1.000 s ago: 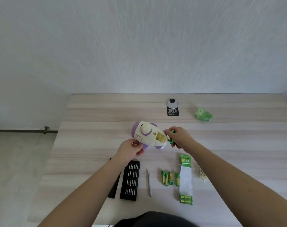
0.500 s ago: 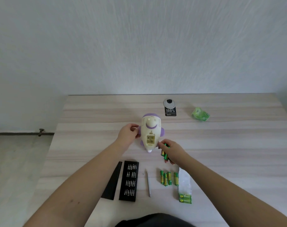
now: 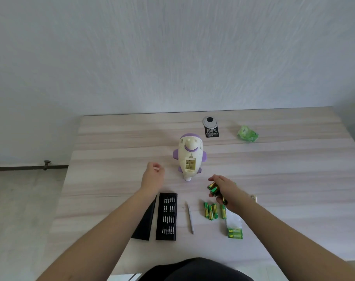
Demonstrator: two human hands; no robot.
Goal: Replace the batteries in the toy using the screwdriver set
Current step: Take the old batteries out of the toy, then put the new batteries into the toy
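The rocket toy point(image 3: 189, 157) is seen lying on the tabletop point(image 3: 284, 169), battery bay open. Several batteries point(image 3: 213, 189) are clutched in the right hand point(image 3: 225, 190). The left hand point(image 3: 153, 175) is held loosely curled, nothing in its grip, beside the toy.

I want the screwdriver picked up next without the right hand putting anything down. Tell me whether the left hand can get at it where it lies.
Probably yes. The left hand holds nothing, and the screwdriver lies bare between the bit case and the loose batteries, nothing covering it.
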